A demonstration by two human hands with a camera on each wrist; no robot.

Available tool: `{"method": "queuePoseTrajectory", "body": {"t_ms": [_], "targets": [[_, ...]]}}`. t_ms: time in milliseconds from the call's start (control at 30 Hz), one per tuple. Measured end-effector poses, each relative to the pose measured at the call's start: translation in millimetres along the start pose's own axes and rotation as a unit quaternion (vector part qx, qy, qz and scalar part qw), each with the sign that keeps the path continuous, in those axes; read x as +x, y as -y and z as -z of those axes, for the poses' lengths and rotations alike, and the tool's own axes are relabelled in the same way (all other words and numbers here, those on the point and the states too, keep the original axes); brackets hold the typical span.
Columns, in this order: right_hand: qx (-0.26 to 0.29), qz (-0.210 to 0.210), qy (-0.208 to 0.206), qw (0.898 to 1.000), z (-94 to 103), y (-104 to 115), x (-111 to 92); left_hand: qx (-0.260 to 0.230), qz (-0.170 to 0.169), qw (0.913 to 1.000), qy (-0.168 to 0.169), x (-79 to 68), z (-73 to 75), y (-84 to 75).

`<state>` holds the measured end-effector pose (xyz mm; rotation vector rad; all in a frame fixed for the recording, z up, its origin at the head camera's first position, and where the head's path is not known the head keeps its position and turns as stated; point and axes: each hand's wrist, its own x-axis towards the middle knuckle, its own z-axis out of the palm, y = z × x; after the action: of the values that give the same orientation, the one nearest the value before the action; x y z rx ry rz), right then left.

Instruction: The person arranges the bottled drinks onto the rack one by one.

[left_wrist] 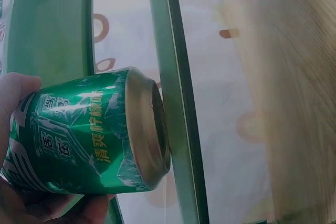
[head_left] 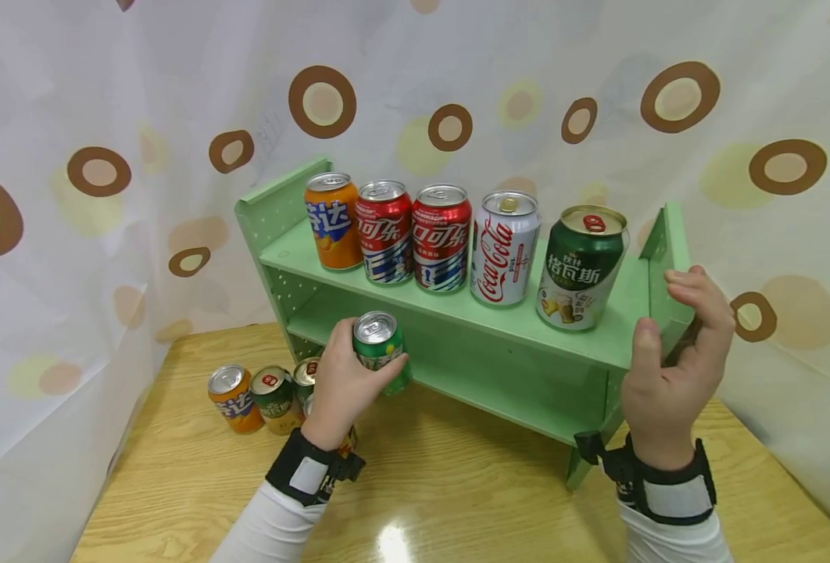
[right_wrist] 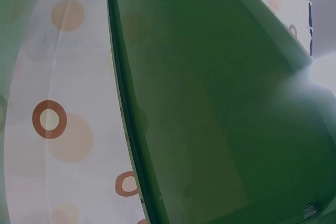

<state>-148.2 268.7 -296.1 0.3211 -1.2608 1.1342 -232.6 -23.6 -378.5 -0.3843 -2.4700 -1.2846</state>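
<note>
My left hand (head_left: 348,375) grips a green soda can (head_left: 378,340) upright, in front of the lower tier of the green shelf (head_left: 429,293). In the left wrist view the can's (left_wrist: 79,135) silver base lies close to the shelf's edge (left_wrist: 176,103); whether they touch I cannot tell. My right hand (head_left: 682,375) is beside the shelf's right side panel (head_left: 671,266), with thumb and fingers apart and nothing held. Along the top tier stand an orange can (head_left: 334,223), two red cola cans (head_left: 384,234), a white Coca-Cola can (head_left: 505,250) and a dark green can (head_left: 582,270).
On the wooden table (head_left: 429,485), left of the shelf, stand another orange can (head_left: 237,399) and a green-and-gold can (head_left: 277,400). More cans behind them are partly hidden by my left hand and wrist. A patterned curtain (head_left: 197,78) hangs behind and at the sides.
</note>
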Motion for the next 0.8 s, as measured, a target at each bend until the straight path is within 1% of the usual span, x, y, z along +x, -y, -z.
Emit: {"method": "queuePoseTrajectory", "body": {"t_ms": [100, 200, 367, 600, 700, 800], "targets": [[-0.002, 0.0, -0.001, 1.0, -0.3, 0, 0, 0.004, -0.007, 1.0, -0.004, 0.1, -1.8, 1.8], [-0.004, 0.001, -0.001, 1.0, -0.6, 1, 0, 0.006, -0.007, 0.9999, -0.006, 0.1, -3.8, 2.7], [-0.004, 0.002, -0.001, 1.0, -0.4, 1, 0, -0.002, 0.009, 1.0, 0.0, 1.0, -6.9, 0.8], [-0.006, 0.005, -0.003, 1.0, 0.2, 1, 1, -0.01, 0.031, 0.9992, 0.024, 4.1, -10.6, -2.5], [-0.005, 0.004, -0.001, 1.0, 0.2, 1, 0, -0.017, 0.039, 0.9988, 0.025, 4.2, -11.4, -2.1], [-0.007, 0.004, 0.0, 1.0, -0.1, 0, -1, -0.02, 0.039, 0.9988, 0.021, 3.9, -12.4, -0.6]]}}
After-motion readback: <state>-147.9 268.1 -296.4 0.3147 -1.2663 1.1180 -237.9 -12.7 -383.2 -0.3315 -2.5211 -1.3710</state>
